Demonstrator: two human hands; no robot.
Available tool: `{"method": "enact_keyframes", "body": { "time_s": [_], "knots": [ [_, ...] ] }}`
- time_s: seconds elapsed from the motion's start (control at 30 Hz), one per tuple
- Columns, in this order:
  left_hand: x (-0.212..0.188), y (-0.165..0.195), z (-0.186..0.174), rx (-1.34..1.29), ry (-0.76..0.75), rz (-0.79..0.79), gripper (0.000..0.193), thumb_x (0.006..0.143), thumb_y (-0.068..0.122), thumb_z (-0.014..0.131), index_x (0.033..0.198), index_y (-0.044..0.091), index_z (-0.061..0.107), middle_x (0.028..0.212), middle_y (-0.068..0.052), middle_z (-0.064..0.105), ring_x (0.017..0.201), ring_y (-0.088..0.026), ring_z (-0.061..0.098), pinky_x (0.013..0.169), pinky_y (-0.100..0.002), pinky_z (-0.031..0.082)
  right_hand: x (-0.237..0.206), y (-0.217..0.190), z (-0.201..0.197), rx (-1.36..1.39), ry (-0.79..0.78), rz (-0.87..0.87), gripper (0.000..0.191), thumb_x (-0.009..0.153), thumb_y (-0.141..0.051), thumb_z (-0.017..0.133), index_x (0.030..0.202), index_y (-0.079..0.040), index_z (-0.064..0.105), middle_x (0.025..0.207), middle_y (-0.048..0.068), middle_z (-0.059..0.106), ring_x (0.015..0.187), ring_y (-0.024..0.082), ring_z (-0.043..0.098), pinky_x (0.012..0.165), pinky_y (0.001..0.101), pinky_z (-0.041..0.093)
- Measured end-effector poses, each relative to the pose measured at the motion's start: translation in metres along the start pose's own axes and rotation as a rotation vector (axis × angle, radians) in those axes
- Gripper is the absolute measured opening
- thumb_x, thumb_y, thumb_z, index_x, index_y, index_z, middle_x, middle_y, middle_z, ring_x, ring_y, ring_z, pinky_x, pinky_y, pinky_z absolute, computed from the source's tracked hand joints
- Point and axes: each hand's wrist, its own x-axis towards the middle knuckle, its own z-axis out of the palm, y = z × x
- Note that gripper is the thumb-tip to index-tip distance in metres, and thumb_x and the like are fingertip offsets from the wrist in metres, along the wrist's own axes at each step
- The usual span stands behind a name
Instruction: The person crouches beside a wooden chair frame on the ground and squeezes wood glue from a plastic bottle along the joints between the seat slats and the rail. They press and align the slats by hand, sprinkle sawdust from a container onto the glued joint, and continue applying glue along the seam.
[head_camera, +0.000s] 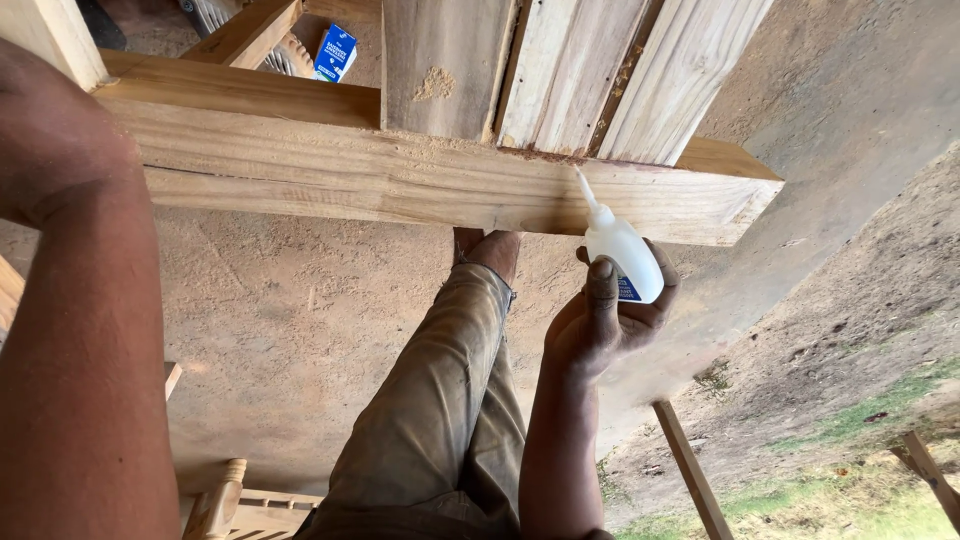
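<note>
From the head camera I look down on my right hand (600, 325), which is wrapped closed around a small white plastic squeeze bottle with a long tapered nozzle (622, 255). The thumb lies up along the near side of the bottle and the fingers curl round its far side. The bottle is tilted, and its nozzle tip touches the thick pale wooden beam (400, 180) right where the beam meets the upright pale boards (580, 70) behind it, in a seam lined with sawdust.

My left arm (70, 330) fills the left side of the view. The left hand itself is out of frame at the upper left corner, so I cannot tell whether it is open or closed, though it seems to rest near the beam's left end.

Below the beam I see my leg in dusty olive trousers (440, 400), the foot planted on the sandy dirt floor (290, 310) just beneath the beam. A small blue and white cardboard box (336, 52) lies on the ground beyond the beam, near some turned wooden pieces. A thin wooden slat (690, 480) lies at the lower right beside patchy grass, and a carved pale wooden furniture part (215, 500) shows at the bottom left.
</note>
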Motion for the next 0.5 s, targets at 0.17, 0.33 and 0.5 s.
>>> {"method": "enact_keyframes", "body": {
  "time_s": [0.17,0.33,0.5],
  "knots": [
    [-0.006,0.006,0.001,0.308,0.031,0.093,0.061,0.12,0.041,0.029,0.131,-0.017,0.045,0.095,-0.029,0.074,0.071,-0.03,0.078,0.057,-0.033,0.067,0.005,-0.003,0.001,-0.031,0.005,0.003,0.042,0.096,-0.014,0.083,0.126,0.0,0.057,0.114,0.014,0.065,0.103,0.024,0.069,0.088,0.0386,0.065],
    [-0.014,0.021,-0.001,0.036,0.224,0.09,0.064,0.114,0.045,0.022,0.126,-0.009,0.054,0.097,-0.021,0.078,0.083,-0.021,0.084,0.068,-0.027,0.068,0.007,-0.002,-0.002,-0.012,-0.064,0.007,0.042,0.094,-0.016,0.085,0.123,-0.001,0.058,0.111,0.014,0.068,0.1,0.024,0.07,0.088,0.0378,0.065],
    [-0.027,0.052,-0.01,0.001,0.47,0.164,0.068,0.113,0.057,0.021,0.107,0.004,0.063,0.081,-0.013,0.078,0.074,-0.018,0.085,0.064,-0.026,0.068,-0.001,0.003,0.008,-0.121,-0.164,-0.113,0.042,0.093,-0.014,0.086,0.123,-0.002,0.06,0.115,0.016,0.071,0.106,0.023,0.073,0.09,0.0341,0.065]
  ]
}}
